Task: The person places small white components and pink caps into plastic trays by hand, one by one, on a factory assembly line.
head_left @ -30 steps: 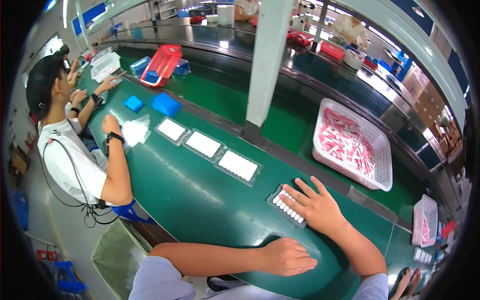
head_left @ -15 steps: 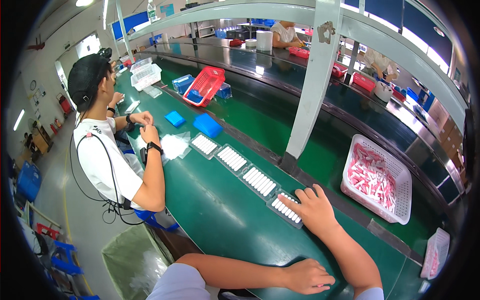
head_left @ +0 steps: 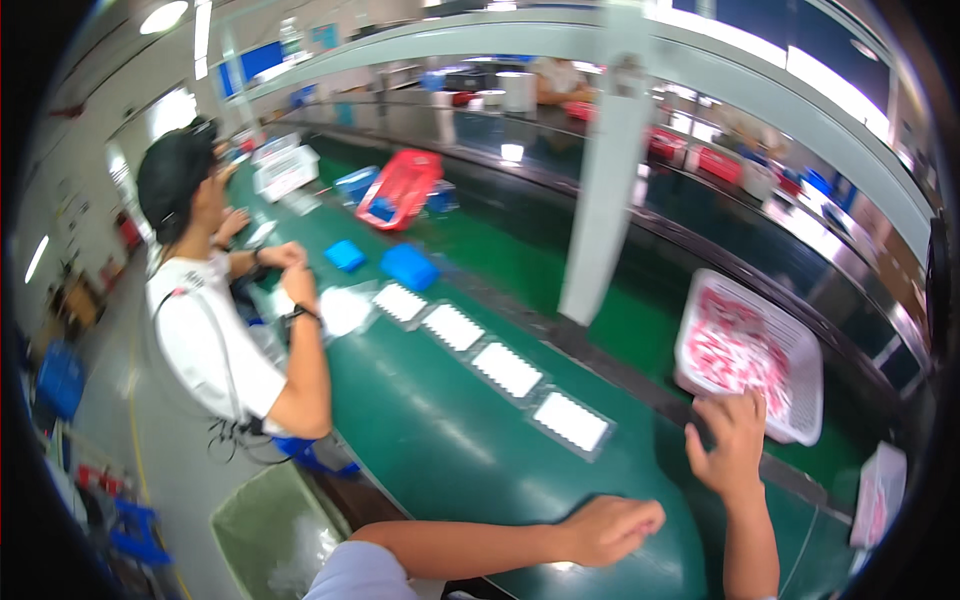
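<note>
My left hand (head_left: 612,530) rests low over the green worktable (head_left: 440,430) with its fingers curled closed; whatever may be in them is hidden. My right hand (head_left: 732,440) is open, fingers apart and bent, its fingertips at the near rim of a white plastic basket (head_left: 808,385). Pink and white small sticks (head_left: 735,345) fill that basket. Left of my right hand lies a clear tray (head_left: 572,420) with a row of white sticks, the nearest of several such trays lined up toward the far left.
A co-worker in a white shirt (head_left: 215,340) works at the left edge of the table. Blue stacks (head_left: 410,267) and a tilted red basket (head_left: 402,190) lie farther off. A grey post (head_left: 600,200) rises beyond the trays. At right sits a smaller white basket (head_left: 878,495).
My right hand has left the nearest tray and moved right to the basket, its fingers spreading. The left hand has barely moved. The view has shifted slightly and is blurred.
</note>
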A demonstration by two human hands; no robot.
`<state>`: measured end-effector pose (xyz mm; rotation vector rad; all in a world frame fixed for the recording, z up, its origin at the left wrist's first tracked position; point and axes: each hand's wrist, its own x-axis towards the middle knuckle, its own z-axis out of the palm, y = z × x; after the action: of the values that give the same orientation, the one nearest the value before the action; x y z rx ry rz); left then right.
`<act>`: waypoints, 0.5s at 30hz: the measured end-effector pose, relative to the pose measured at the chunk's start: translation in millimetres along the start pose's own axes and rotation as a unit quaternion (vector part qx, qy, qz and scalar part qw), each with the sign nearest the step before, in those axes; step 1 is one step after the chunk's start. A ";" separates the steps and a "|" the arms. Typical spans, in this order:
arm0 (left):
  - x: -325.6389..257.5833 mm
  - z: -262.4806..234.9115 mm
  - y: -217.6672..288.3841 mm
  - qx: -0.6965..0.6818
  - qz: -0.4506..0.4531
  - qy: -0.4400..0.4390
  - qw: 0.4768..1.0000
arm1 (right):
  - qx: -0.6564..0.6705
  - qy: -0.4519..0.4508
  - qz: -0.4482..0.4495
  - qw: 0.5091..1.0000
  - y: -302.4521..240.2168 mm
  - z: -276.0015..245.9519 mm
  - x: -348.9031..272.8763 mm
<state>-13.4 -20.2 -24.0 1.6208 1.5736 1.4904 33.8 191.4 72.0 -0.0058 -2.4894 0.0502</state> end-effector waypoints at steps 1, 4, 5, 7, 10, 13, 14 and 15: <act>1.0 -1.2 0.6 -0.004 -0.020 0.016 1.000 | -0.037 0.046 0.023 0.998 25.3 -3.1 -5.0; -4.6 -8.9 1.9 0.045 -0.046 0.025 0.998 | -0.061 0.137 0.150 0.977 95.8 -11.2 -7.1; -6.3 -14.7 6.2 0.053 -0.053 -0.008 0.997 | -0.038 0.121 0.216 0.968 113.2 -21.3 -7.5; -1.7 -21.8 15.1 0.077 -0.034 -0.054 0.995 | -0.068 0.128 0.313 0.939 144.3 -31.5 -24.0; 22.2 -20.7 26.9 0.104 -0.019 -0.119 0.987 | -0.072 0.109 0.411 0.902 173.4 -30.8 -59.3; 83.6 -16.6 64.2 0.218 -0.002 -0.183 0.959 | -0.036 0.106 0.453 0.885 193.8 -31.0 -83.5; 110.4 -20.1 68.2 0.244 0.027 -0.202 0.948 | -0.019 0.116 0.461 0.880 201.8 -30.0 -90.7; 143.1 -22.5 72.3 0.238 0.021 -0.213 0.947 | -0.027 0.117 0.466 0.877 210.0 -31.6 -99.1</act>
<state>-33.8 81.0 100.7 2.0743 1.7218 0.7206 130.1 400.8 29.1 -1.1589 -2.0211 0.3585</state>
